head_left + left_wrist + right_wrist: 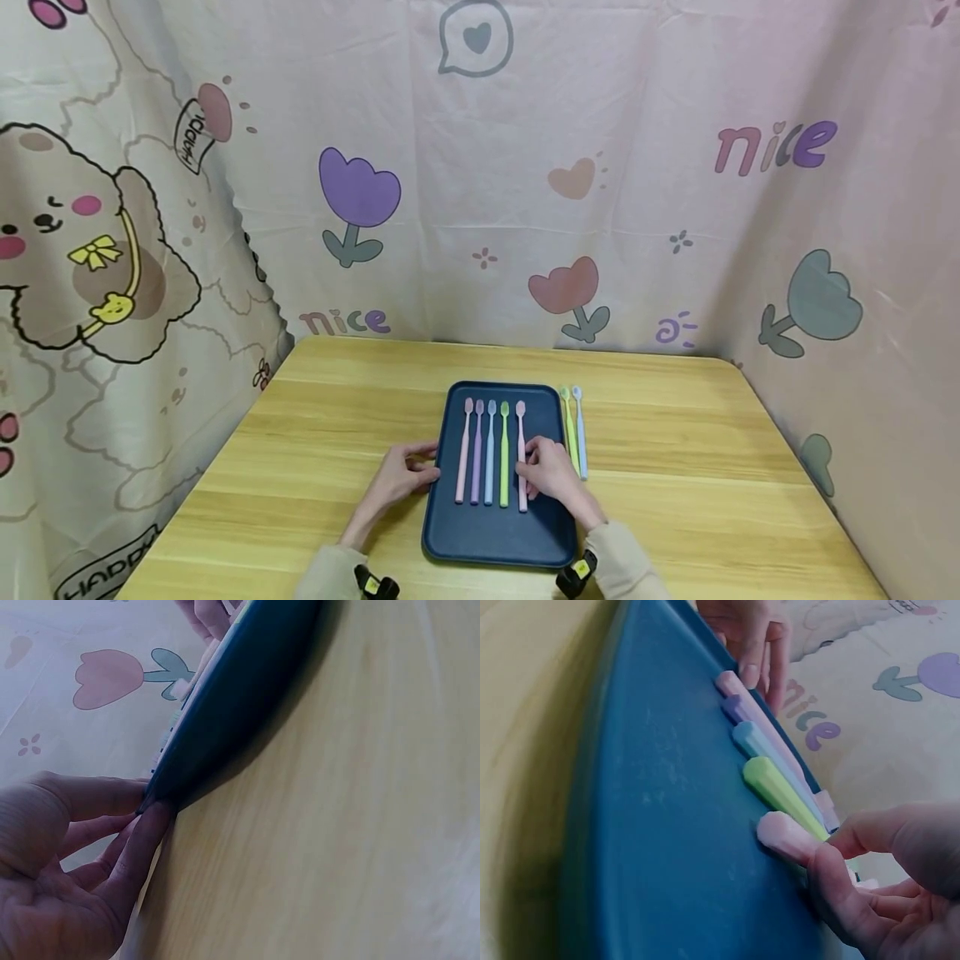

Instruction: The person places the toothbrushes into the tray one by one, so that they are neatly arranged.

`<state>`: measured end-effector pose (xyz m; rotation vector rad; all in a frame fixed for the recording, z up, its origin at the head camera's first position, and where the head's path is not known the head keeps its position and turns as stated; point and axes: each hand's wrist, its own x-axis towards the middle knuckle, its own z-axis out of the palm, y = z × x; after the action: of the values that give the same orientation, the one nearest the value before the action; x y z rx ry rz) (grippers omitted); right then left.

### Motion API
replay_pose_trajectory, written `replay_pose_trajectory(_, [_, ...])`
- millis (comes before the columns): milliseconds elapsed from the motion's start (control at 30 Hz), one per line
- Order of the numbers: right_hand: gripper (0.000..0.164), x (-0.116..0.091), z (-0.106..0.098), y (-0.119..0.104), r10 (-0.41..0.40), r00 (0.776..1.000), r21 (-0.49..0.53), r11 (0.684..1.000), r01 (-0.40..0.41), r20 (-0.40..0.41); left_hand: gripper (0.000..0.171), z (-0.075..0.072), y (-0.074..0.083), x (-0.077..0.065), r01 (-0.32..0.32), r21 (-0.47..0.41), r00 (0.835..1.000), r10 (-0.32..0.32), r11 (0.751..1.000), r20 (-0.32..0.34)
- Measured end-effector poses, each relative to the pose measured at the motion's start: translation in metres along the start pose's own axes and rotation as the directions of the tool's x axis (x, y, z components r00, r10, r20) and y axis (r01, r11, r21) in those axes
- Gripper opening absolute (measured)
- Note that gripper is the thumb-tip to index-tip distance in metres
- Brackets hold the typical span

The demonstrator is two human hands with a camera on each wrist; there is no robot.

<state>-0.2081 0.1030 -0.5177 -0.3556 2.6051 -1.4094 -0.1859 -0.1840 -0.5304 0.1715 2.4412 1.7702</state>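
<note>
The held pink toothbrush point(521, 435) is within the outline of the tray point(502, 535), right of its middle; its long axis runs with the tray's long sides, bristles toward the tray's far end. Whether it rests fully on the tray's floor I cannot tell. The right hand point(553, 473) is the nearer one, across the tray's right rim, its grip closed to a thumb-and-finger pinch on the handle. Toward the tray's left rim lie, near-parallel, a green toothbrush point(504, 454), the close neighbour, then a blue toothbrush point(490, 454), a purple toothbrush point(477, 454) and another pink toothbrush point(463, 454). The left hand point(399, 477) pinches the tray's left rim. Just beyond its right rim, a yellow-green toothbrush point(569, 425) and a light-blue toothbrush point(581, 433) lie on the tabletop point(712, 492).
</note>
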Motion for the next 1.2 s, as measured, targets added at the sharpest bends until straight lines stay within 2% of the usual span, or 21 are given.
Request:
replay_pose_trajectory(167, [0.033,0.0013,0.0032,0.0009,-0.011,1.0,-0.066,0.998,0.009,-0.028,0.053,0.0004,0.0025,-0.0003,-0.007,0.001,1.0,0.007,1.0,0.006])
replay_pose_trajectory(267, [0.035,0.0009,0.004,0.001,-0.015,0.999,-0.072,0.997,0.013,-0.032,0.052,0.001,0.0035,-0.0009,-0.008,-0.001,1.0,0.008,1.0,0.001])
replay_pose_trajectory(567, [0.037,-0.0066,-0.0006,0.0018,-0.049,0.999,0.0,0.999,0.049,-0.022,0.052,0.0003,0.0045,-0.0014,0.006,-0.015,1.0,-0.006,1.0,-0.009])
replay_pose_trajectory(767, [0.039,-0.0067,-0.0003,0.0043,-0.036,0.999,0.043,0.998,0.036,0.015,0.052,0.0,0.0043,-0.0014,0.006,-0.019,1.0,-0.006,1.0,-0.007])
replay_pose_trajectory(1200, [0.041,-0.0055,0.0024,0.0073,-0.027,0.999,0.106,0.994,0.025,0.019,0.052,0.0002,0.0033,-0.0017,0.008,-0.027,1.0,-0.008,1.0,-0.004])
